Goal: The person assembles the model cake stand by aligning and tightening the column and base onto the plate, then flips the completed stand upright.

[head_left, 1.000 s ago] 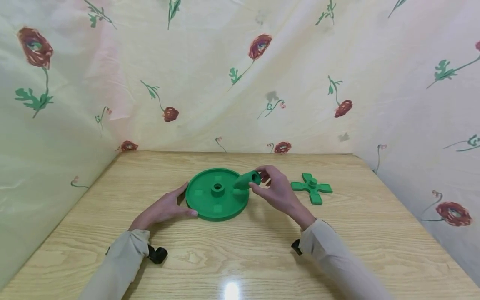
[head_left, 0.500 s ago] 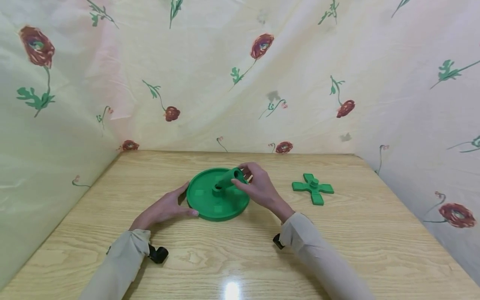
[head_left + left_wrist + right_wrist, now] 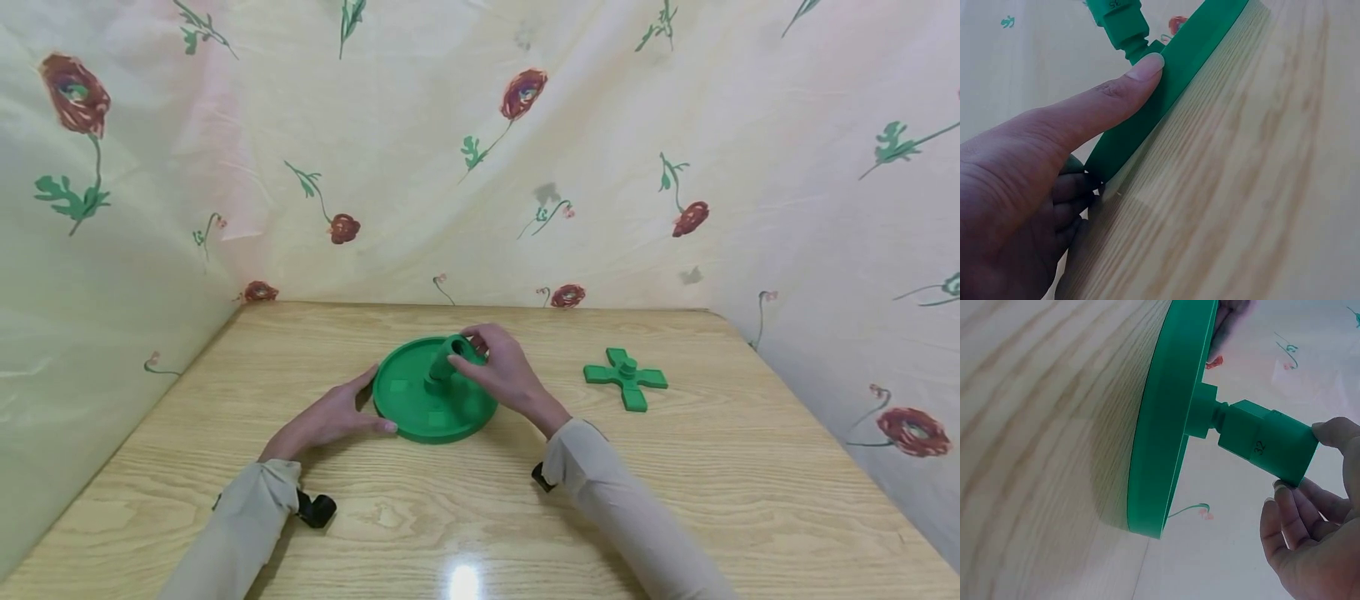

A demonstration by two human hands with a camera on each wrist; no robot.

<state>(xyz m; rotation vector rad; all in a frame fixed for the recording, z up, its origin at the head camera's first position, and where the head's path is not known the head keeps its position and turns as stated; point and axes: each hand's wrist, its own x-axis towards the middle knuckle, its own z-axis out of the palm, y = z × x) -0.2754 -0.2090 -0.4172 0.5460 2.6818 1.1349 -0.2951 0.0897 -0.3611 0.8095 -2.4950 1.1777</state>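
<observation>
A round green plastic base with a raised rim lies on the wooden table. My left hand grips its left edge, thumb at the near side and fingers round the far side. From the middle of the base rises a short socket. My right hand pinches the wide end of a green hollow post, marked 32, between thumb and fingertips. The post leans toward the right hand, its narrow grooved end right at the socket's mouth. Its hollow upper end faces up and right in the head view.
A green cross-shaped piece with a stub in its centre lies to the right of the base. Flower-printed cloth hangs behind and along both sides of the wooden table.
My right hand has carried the post leftward from over the base's right edge to the central socket, and the post has become more upright. The left hand and the base have stayed put.
</observation>
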